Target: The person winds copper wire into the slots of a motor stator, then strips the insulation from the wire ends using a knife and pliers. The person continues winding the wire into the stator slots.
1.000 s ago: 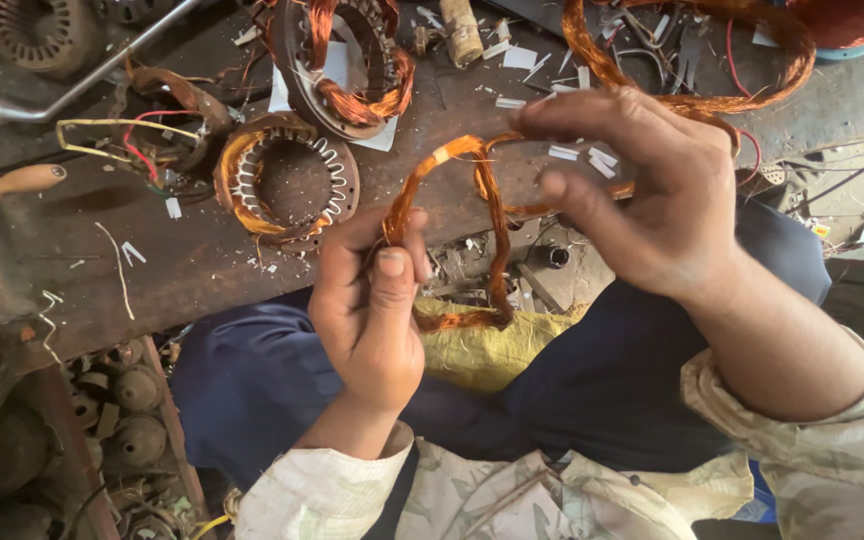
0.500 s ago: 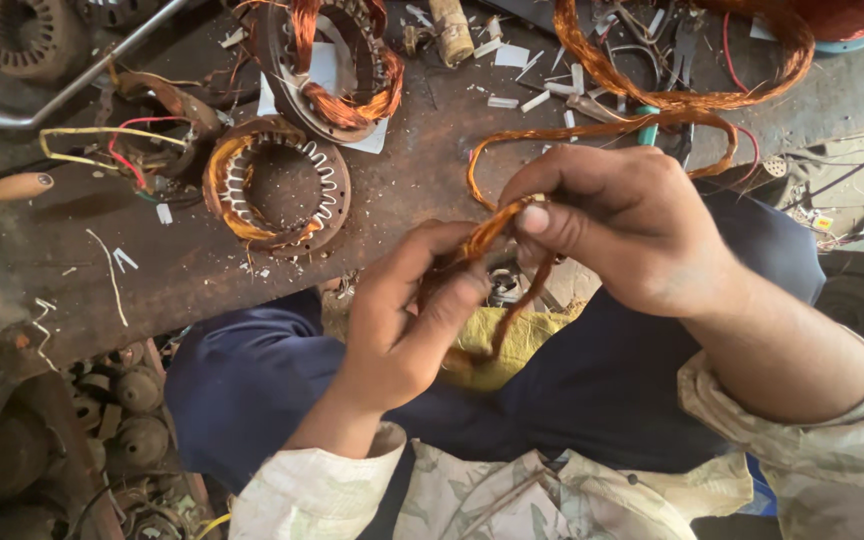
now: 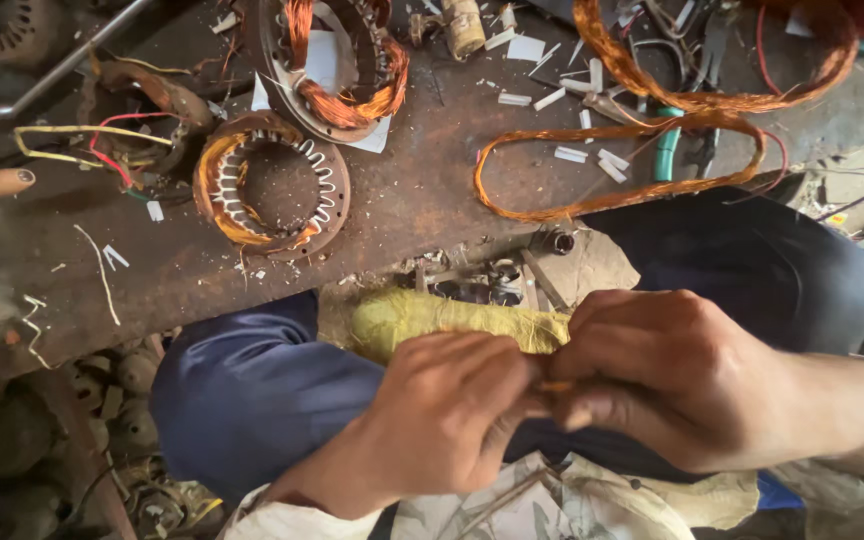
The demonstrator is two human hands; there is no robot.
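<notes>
Both grips pinch a short bit of copper wire (image 3: 555, 385) between them over my lap: left hand (image 3: 442, 420) and right hand (image 3: 672, 385) closed tight, fingertips touching. On the far bench (image 3: 402, 200) lies a loose copper coil (image 3: 617, 165) not yet fitted, and left of it a stator (image 3: 272, 185) only partly wound. I judge much winding remains.

The round metal motor ring with copper wire (image 3: 272, 185) lies on the rusty metal bench (image 3: 422, 190), left of the long copper wire loop (image 3: 617, 165).
</notes>
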